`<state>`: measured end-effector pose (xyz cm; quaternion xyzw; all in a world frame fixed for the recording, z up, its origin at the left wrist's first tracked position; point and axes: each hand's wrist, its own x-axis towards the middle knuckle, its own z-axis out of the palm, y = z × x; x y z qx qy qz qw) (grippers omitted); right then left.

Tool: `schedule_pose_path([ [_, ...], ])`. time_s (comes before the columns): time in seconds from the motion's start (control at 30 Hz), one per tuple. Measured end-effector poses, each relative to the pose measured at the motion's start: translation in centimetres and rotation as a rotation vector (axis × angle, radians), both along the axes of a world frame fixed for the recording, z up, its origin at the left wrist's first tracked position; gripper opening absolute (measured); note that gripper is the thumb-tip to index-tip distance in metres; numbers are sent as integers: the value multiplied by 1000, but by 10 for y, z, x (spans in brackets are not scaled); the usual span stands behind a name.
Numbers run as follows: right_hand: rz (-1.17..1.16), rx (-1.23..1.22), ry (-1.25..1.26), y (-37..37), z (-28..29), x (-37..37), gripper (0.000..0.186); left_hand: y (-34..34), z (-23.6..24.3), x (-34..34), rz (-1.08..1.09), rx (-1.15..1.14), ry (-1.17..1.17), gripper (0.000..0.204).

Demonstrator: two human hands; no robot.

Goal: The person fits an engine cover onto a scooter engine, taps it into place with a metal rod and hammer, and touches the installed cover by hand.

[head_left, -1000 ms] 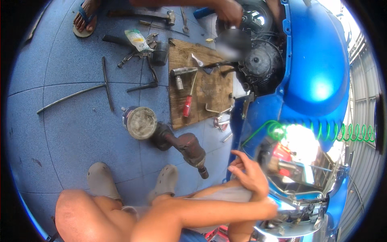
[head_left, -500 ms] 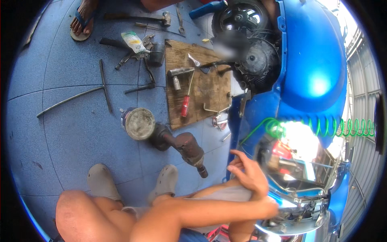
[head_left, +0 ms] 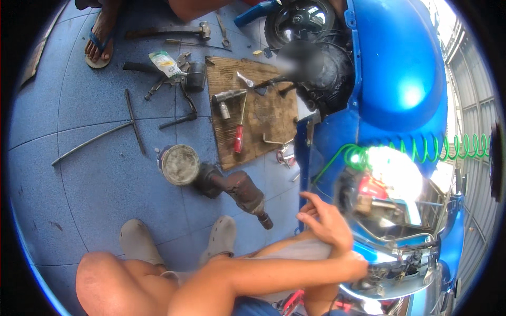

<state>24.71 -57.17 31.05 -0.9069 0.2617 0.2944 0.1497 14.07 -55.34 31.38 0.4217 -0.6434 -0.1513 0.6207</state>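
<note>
My left forearm lies crosswise over my right wrist. At its end, beside the blue scooter's opened front, is my left hand [head_left: 358, 265], its fingers hidden. My right hand [head_left: 328, 225] rests above the crossing, fingers apart and loosely bent, holding nothing. Nearest to it is the blue scooter body [head_left: 329, 142]. Left of that hand, a dark, worn air impact wrench [head_left: 245, 194] lies on the floor beside a round tin [head_left: 179, 164].
A wooden board [head_left: 263, 126] carries a red-handled screwdriver [head_left: 239, 139] and sockets. Around it lie a T-handle wrench [head_left: 132, 122], a hammer [head_left: 205, 31] and locking pliers [head_left: 182, 63]. A green coiled hose [head_left: 421, 149] spans the right. Another person's sandalled foot [head_left: 100, 47] stands far left.
The view has shifted a little, so the tools, board and scooter's far end appear slightly further left. Both my hands keep nearly the same pose, and nothing was picked up or let go.
</note>
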Motion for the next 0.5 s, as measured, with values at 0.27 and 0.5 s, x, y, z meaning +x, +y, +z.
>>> schedule_pose_path([
  [0.27, -14, -4, -2, 2, 2, -13, 57, 8, -1, -14, -43, 36, 123, 9],
  [0.5, -26, 2, -38, -2, 9, -16, 56, 18, -1, -8, 48, -21, 22, 12],
])
